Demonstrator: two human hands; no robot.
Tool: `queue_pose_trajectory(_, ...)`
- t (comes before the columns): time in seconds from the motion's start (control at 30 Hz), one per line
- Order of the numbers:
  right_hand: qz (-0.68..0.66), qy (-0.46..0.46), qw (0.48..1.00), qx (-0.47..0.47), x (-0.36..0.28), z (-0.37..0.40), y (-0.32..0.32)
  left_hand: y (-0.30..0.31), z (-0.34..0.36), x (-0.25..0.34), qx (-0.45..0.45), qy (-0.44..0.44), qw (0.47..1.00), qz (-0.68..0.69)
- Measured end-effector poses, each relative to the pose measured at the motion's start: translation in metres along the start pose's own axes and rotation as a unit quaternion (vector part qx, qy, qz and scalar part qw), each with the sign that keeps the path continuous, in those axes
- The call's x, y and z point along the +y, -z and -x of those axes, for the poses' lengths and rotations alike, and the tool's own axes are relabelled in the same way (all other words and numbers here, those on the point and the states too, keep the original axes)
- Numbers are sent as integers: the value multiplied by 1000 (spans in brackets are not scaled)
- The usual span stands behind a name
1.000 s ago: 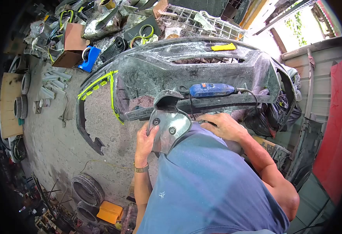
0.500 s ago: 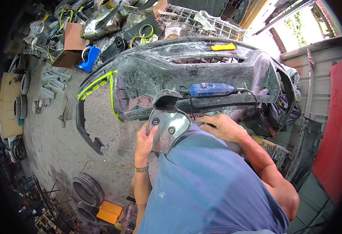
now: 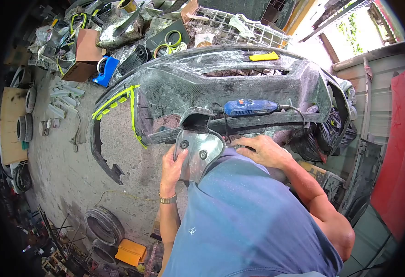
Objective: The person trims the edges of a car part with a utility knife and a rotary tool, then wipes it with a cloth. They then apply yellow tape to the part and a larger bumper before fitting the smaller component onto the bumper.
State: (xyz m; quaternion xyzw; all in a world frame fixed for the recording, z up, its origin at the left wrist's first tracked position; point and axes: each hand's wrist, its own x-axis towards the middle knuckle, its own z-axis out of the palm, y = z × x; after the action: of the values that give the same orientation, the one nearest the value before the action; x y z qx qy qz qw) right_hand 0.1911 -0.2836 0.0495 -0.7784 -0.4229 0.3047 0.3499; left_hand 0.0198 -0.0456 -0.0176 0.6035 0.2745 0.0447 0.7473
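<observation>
My left hand grips the left edge of a curved, shiny grey panel with two round dark fittings, its thumb lying on the face. This panel is held against the blue shirt. At its right edge, my right hand is closed around a slim handpiece with a thin metal tip. Most of the handpiece is hidden by the fingers. A blue rotary tool lies on the large dusty car bumper just beyond both hands. From its right end a dark flexible shaft curves down behind my right hand.
Green tape marks the bumper's left side, and a yellow-handled cutter lies on top. Behind are a cardboard box and a blue tape dispenser. Black bags sit at right; tyres lie on the floor.
</observation>
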Motion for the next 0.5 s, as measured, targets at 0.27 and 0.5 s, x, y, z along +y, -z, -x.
queue_pose_trajectory(0.27, -11, -41, 999, -21, -4, -3, 7, 1, -2, -2, -5, 1, 1000, -9)
queue_pose_trajectory(0.5, -13, -60, 997, -37, -5, -5, 10, -1, -3, 2, 1, 7, 1000, 22)
